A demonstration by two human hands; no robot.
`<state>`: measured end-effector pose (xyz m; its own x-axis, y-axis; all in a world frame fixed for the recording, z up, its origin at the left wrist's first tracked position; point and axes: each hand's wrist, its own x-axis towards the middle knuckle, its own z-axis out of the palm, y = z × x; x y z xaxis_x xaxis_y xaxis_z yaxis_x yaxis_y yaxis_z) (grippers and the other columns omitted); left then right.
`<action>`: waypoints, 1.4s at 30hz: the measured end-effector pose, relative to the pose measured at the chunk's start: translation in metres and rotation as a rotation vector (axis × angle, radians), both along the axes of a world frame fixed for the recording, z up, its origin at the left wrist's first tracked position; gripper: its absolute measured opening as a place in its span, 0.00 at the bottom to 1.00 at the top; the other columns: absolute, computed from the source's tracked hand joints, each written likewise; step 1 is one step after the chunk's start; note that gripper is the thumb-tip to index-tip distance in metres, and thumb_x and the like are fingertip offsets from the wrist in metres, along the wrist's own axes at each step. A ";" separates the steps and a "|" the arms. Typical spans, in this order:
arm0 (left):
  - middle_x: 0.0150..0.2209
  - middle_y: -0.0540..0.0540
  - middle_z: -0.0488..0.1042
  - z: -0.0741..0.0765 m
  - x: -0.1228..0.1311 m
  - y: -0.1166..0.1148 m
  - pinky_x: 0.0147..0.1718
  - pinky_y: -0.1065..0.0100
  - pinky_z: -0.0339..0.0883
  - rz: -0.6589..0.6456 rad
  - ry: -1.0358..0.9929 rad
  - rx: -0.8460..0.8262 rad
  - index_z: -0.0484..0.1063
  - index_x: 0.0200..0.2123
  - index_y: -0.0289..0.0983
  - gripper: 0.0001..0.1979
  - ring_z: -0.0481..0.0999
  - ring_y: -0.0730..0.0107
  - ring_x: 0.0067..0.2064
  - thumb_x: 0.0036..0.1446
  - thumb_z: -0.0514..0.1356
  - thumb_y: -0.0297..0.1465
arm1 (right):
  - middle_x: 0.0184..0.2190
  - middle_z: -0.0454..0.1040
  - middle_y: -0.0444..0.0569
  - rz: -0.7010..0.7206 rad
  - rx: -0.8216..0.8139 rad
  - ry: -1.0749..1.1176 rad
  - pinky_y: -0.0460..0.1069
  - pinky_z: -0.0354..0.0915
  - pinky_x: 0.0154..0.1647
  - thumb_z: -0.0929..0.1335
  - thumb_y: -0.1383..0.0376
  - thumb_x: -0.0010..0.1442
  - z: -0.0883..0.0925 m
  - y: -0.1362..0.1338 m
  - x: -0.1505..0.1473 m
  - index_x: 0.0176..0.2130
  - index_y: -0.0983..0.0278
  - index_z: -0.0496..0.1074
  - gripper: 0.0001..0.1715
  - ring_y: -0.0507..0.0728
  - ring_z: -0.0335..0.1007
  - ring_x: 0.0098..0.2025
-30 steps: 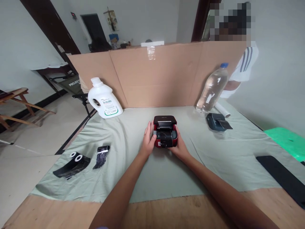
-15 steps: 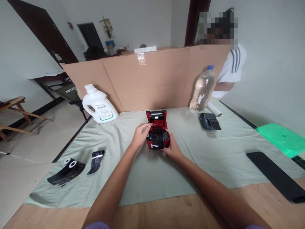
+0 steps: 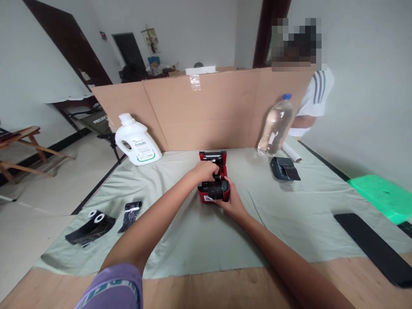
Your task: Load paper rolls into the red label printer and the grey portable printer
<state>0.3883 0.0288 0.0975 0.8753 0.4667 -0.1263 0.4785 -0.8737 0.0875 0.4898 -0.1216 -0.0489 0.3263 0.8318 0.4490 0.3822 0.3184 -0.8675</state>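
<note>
A small red and black label printer (image 3: pixel 202 196) stands on the table with its lid (image 3: pixel 212 154) raised at the back. A glossy black strip (image 3: pixel 215 190) hangs over its front. My left hand (image 3: pixel 205 170) reaches across the open compartment from the left, its fingers curled down inside. Whatever those fingers pinch is hidden from me. On the right side of the printer, my right hand (image 3: pixel 234 199) is closed around the body, thumb up along the edge and fingers under the front corner.
Black rolls (image 3: pixel 92 227) and a smaller black roll (image 3: pixel 131 212) lie at left. A white jug (image 3: pixel 137 143) and clear bottle (image 3: pixel 276 124) stand before a cardboard screen (image 3: pixel 206 111). A dark printer (image 3: pixel 283 168) and black slab (image 3: pixel 373 246) lie right; a person is behind the screen.
My left hand has moved from the printer's left edge over its open compartment, with the fingers curling downward. My right hand stays on the right side. The view has shifted slightly.
</note>
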 end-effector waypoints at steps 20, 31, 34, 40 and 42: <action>0.35 0.46 0.77 -0.006 -0.341 0.023 0.30 0.67 0.66 0.995 -0.559 -0.094 0.77 0.47 0.38 0.26 0.73 0.65 0.31 0.56 0.57 0.50 | 0.66 0.61 0.59 0.022 -0.067 -0.003 0.67 0.62 0.66 0.78 0.52 0.52 0.010 0.000 -0.002 0.69 0.58 0.54 0.55 0.69 0.62 0.65; 0.39 0.41 0.79 -0.036 -0.373 0.017 0.39 0.64 0.68 1.028 -0.080 0.115 0.74 0.51 0.39 0.25 0.78 0.53 0.42 0.55 0.61 0.48 | 0.67 0.60 0.58 0.027 -0.105 0.008 0.68 0.61 0.67 0.79 0.53 0.51 0.009 0.001 -0.001 0.69 0.55 0.53 0.56 0.69 0.63 0.65; 0.44 0.38 0.79 -0.046 -0.365 0.020 0.42 0.62 0.67 1.040 0.012 0.160 0.77 0.51 0.41 0.24 0.78 0.50 0.46 0.57 0.61 0.48 | 0.67 0.60 0.59 0.026 -0.101 -0.002 0.67 0.61 0.67 0.79 0.52 0.51 0.009 0.001 -0.001 0.69 0.56 0.53 0.56 0.68 0.63 0.65; 0.45 0.35 0.79 -0.054 -0.364 0.020 0.51 0.57 0.66 1.012 -0.004 0.235 0.78 0.57 0.44 0.28 0.74 0.44 0.53 0.60 0.57 0.51 | 0.67 0.60 0.59 0.020 -0.097 -0.011 0.68 0.62 0.66 0.78 0.52 0.51 0.007 0.002 -0.001 0.69 0.57 0.52 0.57 0.69 0.63 0.65; 0.43 0.35 0.79 -0.050 -0.377 0.017 0.51 0.57 0.66 1.065 -0.127 0.286 0.75 0.60 0.42 0.29 0.73 0.44 0.56 0.64 0.53 0.50 | 0.67 0.60 0.59 0.016 -0.104 -0.008 0.68 0.62 0.66 0.78 0.51 0.51 0.007 0.002 0.000 0.69 0.57 0.52 0.57 0.69 0.64 0.64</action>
